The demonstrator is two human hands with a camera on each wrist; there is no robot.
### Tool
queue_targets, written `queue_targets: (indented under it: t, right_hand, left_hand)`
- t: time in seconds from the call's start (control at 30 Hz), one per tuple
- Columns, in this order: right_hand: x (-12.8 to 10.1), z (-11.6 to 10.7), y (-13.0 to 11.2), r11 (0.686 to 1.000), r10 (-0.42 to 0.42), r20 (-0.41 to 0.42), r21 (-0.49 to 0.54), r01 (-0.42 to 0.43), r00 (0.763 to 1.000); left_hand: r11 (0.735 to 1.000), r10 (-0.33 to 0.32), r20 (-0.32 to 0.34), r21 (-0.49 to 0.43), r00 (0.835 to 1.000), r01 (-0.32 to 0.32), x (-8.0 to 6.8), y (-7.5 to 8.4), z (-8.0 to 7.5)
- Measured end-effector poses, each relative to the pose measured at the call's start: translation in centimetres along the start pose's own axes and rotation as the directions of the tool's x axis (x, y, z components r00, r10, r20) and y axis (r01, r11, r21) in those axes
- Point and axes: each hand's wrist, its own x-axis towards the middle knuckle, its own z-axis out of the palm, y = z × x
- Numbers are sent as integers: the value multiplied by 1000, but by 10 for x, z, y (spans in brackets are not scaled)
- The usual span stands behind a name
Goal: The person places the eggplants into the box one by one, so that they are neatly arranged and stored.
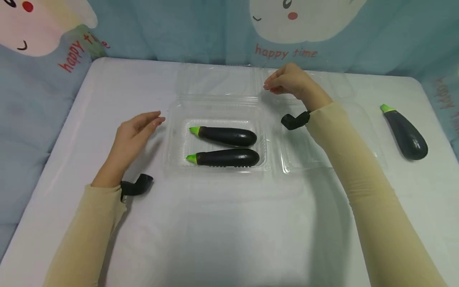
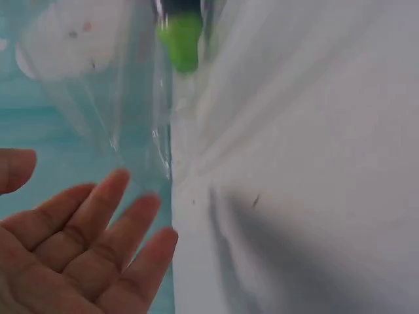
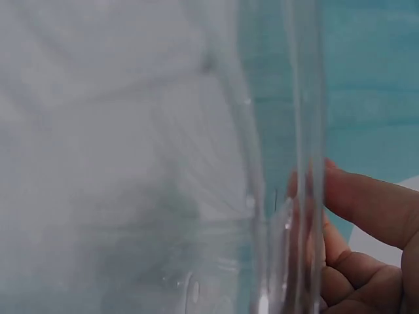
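Two dark eggplants, an upper one and a lower one, lie side by side in the base of a clear plastic box, green stems to the left. Its clear lid stands folded back behind it. To the left of the box, my left hand hovers with fingers loosely extended and nothing in them. My right hand, fingers loosely bent, is by the lid's right edge. Clear plastic partly covers its fingertips in the right wrist view, so contact is unclear.
A second clear box adjoins on the right, its lid also folded back, partly behind my right arm. Another eggplant lies on the white table at far right. A blue printed curtain hangs along the back.
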Motion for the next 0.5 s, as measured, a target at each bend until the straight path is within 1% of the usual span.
queue_targets:
  t: [0.07,0.13,0.17,0.23,0.27,0.3,0.37,0.43,0.5]
  right_hand:
    - [-1,-3,2,1000,6,-4,4,-6,1000]
    - [-2,-6,5,1000,11,-11,12,-11,1000]
    - [-2,-7,6,1000,12,-15,16,-12,1000]
    - [-3,-8,9,1000,10,-19,18,-10,1000]
    - [-4,-8,11,1000,8,-20,20,-8,1000]
    - [-5,-7,12,1000,7,-22,27,-6,1000]
    - [-5,-7,14,999,3,-21,40,-2,1000]
    - [-5,-6,15,998,-5,-16,58,6,1000]
    - [-6,-5,15,997,-16,-16,72,17,1000]
  left_hand:
    - [997,-60,42,-48,997,62,25,-1,-6]
    - [982,-131,89,-123,987,142,51,-2,-8]
    - [969,-160,114,-170,981,178,63,-2,-8]
    - [935,-211,144,-259,967,242,85,-1,-5]
    - [910,-236,155,-312,959,274,93,0,-3]
    - [881,-258,163,-364,952,301,101,1,-1]
    - [832,-294,171,-439,940,340,113,3,2]
    - [804,-311,169,-479,935,353,120,5,6]
    - [785,-333,164,-498,928,369,124,7,7]
